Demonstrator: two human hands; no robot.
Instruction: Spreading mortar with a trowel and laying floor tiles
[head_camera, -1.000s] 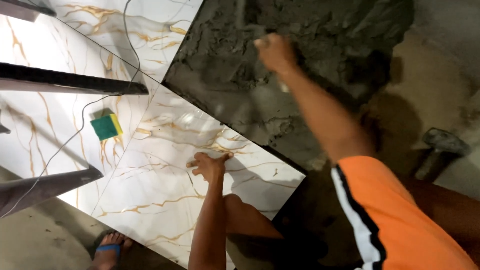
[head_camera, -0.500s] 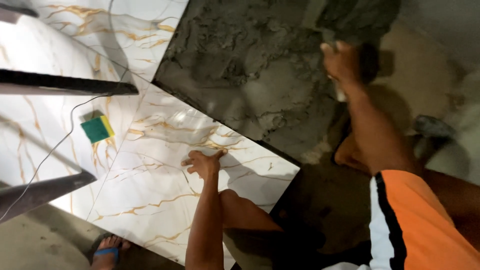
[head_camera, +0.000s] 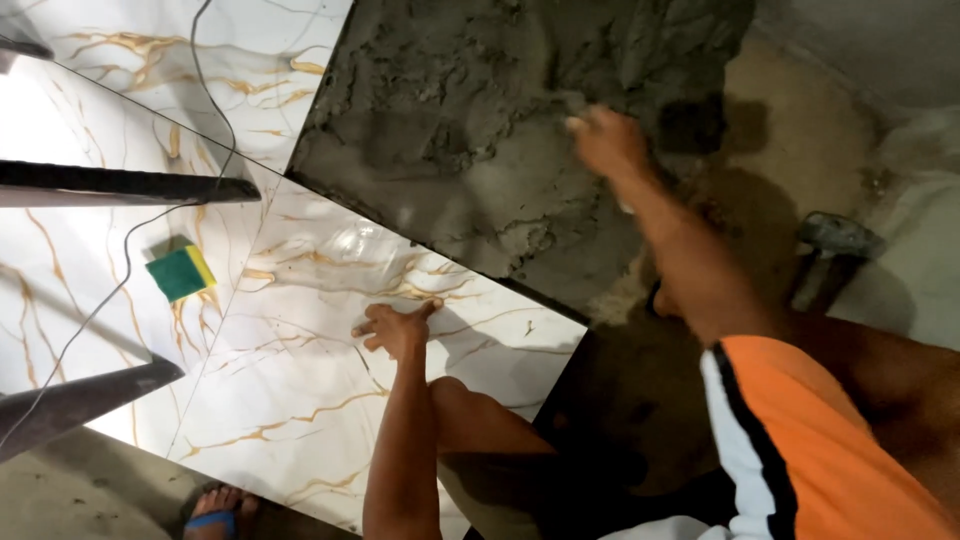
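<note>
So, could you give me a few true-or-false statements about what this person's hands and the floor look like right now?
1. The left hand rests flat on a white marble-pattern tile. True.
2. The right hand is over the grey mortar bed. True.
3. The green and yellow sponge lies in the mortar. False: it lies on a laid tile.
4. The left hand holds the hammer. False: the hammer lies untouched at the right.
</note>
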